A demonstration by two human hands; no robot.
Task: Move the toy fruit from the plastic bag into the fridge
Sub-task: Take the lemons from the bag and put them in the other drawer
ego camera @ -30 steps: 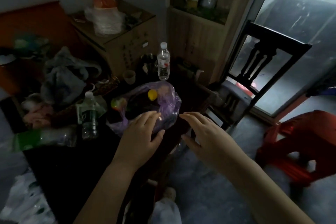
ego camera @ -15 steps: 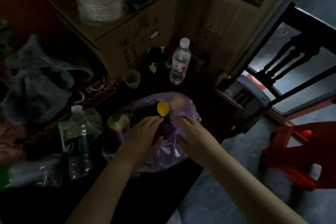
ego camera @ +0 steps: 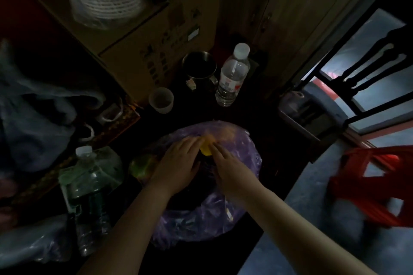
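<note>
A purple plastic bag (ego camera: 241,158) lies on the dark table in front of me. A yellow toy fruit (ego camera: 205,148) shows at the bag's mouth, and a green toy fruit (ego camera: 139,166) sits at the bag's left side. My left hand (ego camera: 176,167) rests on the bag with its fingers stretched towards the yellow fruit. My right hand (ego camera: 232,169) lies on the bag beside it, fingertips touching the yellow fruit from the right. The frame is dim and blurred. No fridge is in view.
A water bottle (ego camera: 232,76), a metal mug (ego camera: 199,69) and a small cup (ego camera: 161,100) stand behind the bag. A green-labelled bottle (ego camera: 89,190) stands at the left. A cardboard box (ego camera: 143,35), a dark chair (ego camera: 362,69) and a red stool (ego camera: 371,185) surround the table.
Both hands came down from above the bag onto it and slid forward to the yellow fruit. The camera moved closer and tilted down.
</note>
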